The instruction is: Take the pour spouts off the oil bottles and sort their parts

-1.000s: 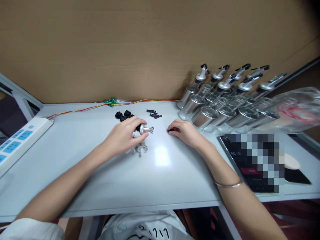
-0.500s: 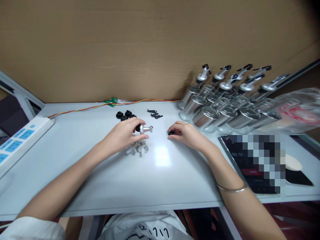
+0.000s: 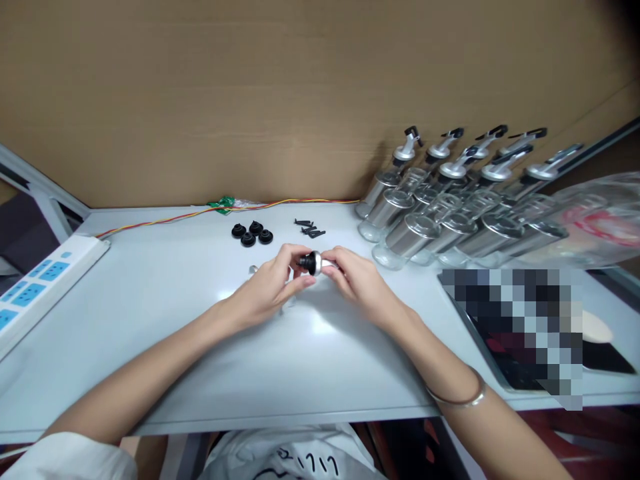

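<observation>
My left hand (image 3: 270, 285) is closed around the black stopper end of a bottle pourer (image 3: 317, 263) with a silver collar. My right hand (image 3: 363, 283) pinches the pourer's silver spout from the right; the small black piece it held is hidden by the fingers. The pourer lies roughly sideways above the table, stopper to the left. Silver pourer tops (image 3: 254, 269) lie mostly hidden behind my left hand. Farther back are several black rubber stoppers (image 3: 256, 228) and several small black levers (image 3: 313, 233).
Glass-and-steel bottles (image 3: 413, 230) with pourers crowd the back right, beside a plastic bag (image 3: 600, 220). A tablet (image 3: 483, 340), partly blurred out, lies at right. A white power strip (image 3: 50, 280) is at left. A red-yellow wire (image 3: 175, 219) runs along the cardboard wall.
My left hand has moved right with the pourer, and my right hand has come left to meet it. Both hands are now on the pourer; the stoppers behind are fully visible.
</observation>
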Motion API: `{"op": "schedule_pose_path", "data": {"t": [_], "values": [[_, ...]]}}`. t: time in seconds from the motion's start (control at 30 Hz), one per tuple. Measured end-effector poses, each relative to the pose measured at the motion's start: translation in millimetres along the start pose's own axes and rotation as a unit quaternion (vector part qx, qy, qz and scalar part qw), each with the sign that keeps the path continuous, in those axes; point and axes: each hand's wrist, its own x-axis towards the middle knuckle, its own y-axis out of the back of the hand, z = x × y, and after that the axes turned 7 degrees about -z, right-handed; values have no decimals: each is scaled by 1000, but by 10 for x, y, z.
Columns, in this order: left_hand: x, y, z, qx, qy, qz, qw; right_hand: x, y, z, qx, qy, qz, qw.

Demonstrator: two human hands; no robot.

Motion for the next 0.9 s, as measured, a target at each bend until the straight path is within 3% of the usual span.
{"op": "schedule_pose_path", "data": {"t": [0.1, 0.2, 0.4, 0.6, 0.73, 0.9], "values": [[55, 30, 9, 130, -38, -17, 991, -17, 23, 15, 117, -65, -2, 991], [123, 51, -1, 239, -74, -27, 968, -10, 9, 2, 243, -110, -22, 964], [252, 16, -32, 284, -178, 17, 942, 22, -6, -46, 495, -178, -93, 845], [268, -26, -69, 321, -220, 72, 918, 1, 62, -16, 602, -242, -148, 746], [218, 12, -73, 297, -216, 48, 929, -8, 72, -29, 628, -206, -203, 722], [157, 67, -59, 303, -213, 36, 928, -18, 40, -32, 617, -205, -211, 730]]}}
